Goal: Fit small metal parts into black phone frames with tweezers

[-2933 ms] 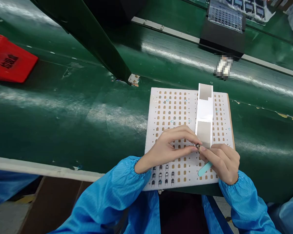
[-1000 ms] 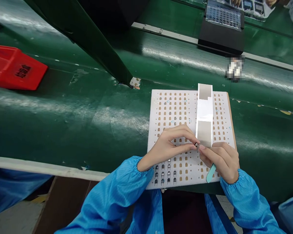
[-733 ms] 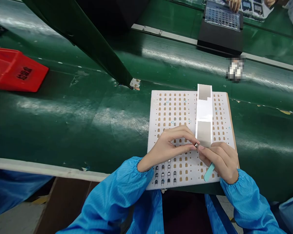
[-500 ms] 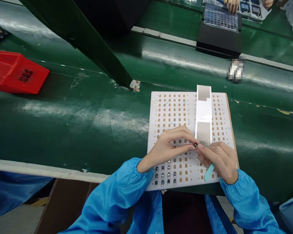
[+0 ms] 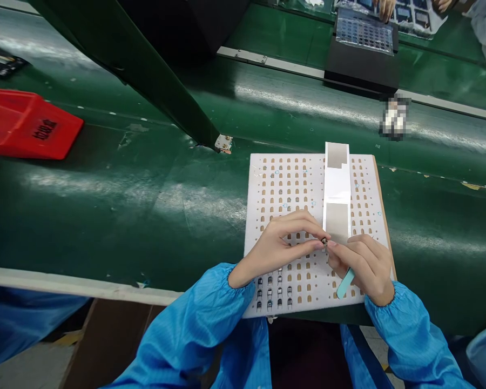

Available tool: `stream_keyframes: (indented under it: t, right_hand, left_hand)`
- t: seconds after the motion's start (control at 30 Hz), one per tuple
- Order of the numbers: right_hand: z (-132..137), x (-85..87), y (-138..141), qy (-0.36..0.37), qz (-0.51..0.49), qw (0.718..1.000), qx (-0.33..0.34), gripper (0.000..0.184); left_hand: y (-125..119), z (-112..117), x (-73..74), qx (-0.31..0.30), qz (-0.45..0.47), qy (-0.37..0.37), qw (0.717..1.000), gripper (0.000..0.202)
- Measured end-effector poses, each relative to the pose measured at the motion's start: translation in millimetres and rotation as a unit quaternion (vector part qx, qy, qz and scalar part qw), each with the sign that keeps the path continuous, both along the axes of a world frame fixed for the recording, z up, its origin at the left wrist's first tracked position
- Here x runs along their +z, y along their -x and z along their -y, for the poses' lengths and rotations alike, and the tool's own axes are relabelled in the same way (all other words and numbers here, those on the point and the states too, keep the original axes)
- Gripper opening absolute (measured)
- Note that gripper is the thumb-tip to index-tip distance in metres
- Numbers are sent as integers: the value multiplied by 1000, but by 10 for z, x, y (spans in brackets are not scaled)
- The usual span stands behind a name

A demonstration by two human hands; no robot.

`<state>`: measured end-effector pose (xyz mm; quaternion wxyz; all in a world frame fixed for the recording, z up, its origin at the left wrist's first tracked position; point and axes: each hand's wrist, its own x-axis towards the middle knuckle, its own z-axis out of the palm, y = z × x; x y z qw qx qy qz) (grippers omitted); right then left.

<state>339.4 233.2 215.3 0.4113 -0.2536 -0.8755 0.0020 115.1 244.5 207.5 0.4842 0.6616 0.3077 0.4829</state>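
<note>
Red bin: between nine and ten o'clock from the board's middle, the red bin (image 5: 32, 127) sits on the green bench (image 5: 146, 232), black lettering on its side.
Green post: the green post (image 5: 154, 81) slants down to a metal foot between ten and eleven.
White board: the white board (image 5: 316, 189) lies flat, set with rows of tan slots.
Seated parts: between seven and eight on the board, a cluster of small dark parts (image 5: 270, 292) sits in rows.
Left hand: at nine, the left hand (image 5: 285, 240) pinches a tiny dark component (image 5: 324, 241) between thumb and forefinger.
Tiny component: held over the board, near its middle.
White strip: toward one, the white strip (image 5: 337, 186) with grey patches overhangs the board's far edge.
Teal tool: its rounded end points to seven from the right hand; the rest of the teal tool (image 5: 345, 283) is hidden.
Right hand: at four, the right hand (image 5: 364, 265) is closed around that tool, fingertips at the component; contact is unclear.
Black box: between twelve and one, well apart, the black box (image 5: 360, 67) stands near a co-worker's hand (image 5: 385, 9).
</note>
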Motion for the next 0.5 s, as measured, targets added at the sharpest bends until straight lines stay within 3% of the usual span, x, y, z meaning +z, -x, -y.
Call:
stream_keyframes:
  t: [0.5]
  right_hand:
    - [-23, -57, 9, -2, -3, 1000, -2, 24]
  left_hand:
    - [-4, 10, 0, -2, -5, 6, 1000, 12]
